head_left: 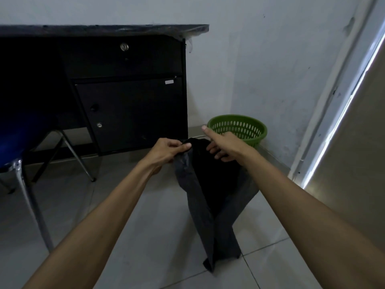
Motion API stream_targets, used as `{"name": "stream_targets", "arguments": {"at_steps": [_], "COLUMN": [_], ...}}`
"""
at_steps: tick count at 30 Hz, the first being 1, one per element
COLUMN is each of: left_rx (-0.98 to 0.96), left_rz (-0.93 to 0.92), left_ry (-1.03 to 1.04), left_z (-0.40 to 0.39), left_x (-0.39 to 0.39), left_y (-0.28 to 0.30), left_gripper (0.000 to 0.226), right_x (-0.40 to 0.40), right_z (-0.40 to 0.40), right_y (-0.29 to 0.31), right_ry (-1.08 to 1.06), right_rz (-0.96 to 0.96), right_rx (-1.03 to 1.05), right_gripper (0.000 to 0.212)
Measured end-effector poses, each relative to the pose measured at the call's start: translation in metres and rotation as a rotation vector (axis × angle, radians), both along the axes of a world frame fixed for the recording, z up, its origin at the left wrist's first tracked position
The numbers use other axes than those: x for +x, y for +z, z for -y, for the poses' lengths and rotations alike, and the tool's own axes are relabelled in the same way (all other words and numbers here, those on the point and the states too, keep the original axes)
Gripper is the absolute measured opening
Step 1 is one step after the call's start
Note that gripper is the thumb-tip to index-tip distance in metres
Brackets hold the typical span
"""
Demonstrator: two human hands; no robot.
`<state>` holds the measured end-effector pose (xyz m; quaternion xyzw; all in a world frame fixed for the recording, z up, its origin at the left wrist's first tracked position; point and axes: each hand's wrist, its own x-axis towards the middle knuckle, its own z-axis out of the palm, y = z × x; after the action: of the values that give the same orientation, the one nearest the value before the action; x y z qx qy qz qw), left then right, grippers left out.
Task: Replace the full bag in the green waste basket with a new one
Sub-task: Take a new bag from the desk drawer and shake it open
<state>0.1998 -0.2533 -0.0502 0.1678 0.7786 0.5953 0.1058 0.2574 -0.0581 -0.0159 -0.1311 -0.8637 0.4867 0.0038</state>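
Gripping black bag (208, 195) rim — left hand (166, 151), right hand (225, 147) seemingly.

Place: an office corner is suggested.
Evidence: a black desk (125, 80) with lockable drawers, a blue chair (18, 138), and a tiled floor (125, 226) are seen.

I see the green waste basket (237, 130) boxed in the floor's far corner, the wall behind it, the black desk cabinet (133, 113) just to its left and the door (354, 142) to its right. Its open top is reachable from above and from my side, though the hanging black bag (208, 195) partly blocks that approach.
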Motion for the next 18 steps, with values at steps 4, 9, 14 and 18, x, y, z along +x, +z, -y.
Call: {"name": "stream_targets", "arguments": {"at_steps": [4,9,14,18], "left_rx": [0.026,0.105,0.163,0.202], "left_rz": [0.100,0.066,0.019,-0.014], "left_ry": [-0.106,0.021,0.125,0.201], "left_z": [0.001,0.006,0.004,0.000], "left_x": [0.000,-0.006,-0.011,-0.009], "left_y": [-0.002,-0.002,-0.005,0.000], "left_gripper": [0.025,0.017,0.014,0.017], "right_x": [-0.006,-0.005,-0.006,-0.011], "right_z": [0.012,0.016,0.030,0.037], "right_y": [-0.012,-0.014,-0.022,-0.025], "right_ry": [0.112,0.378,0.433,0.389], "right_rz": [0.135,0.191,0.177,0.068], "right_rx": [-0.282,-0.149,-0.042,-0.116], "right_gripper": [0.051,0.055,0.025,0.033]}}
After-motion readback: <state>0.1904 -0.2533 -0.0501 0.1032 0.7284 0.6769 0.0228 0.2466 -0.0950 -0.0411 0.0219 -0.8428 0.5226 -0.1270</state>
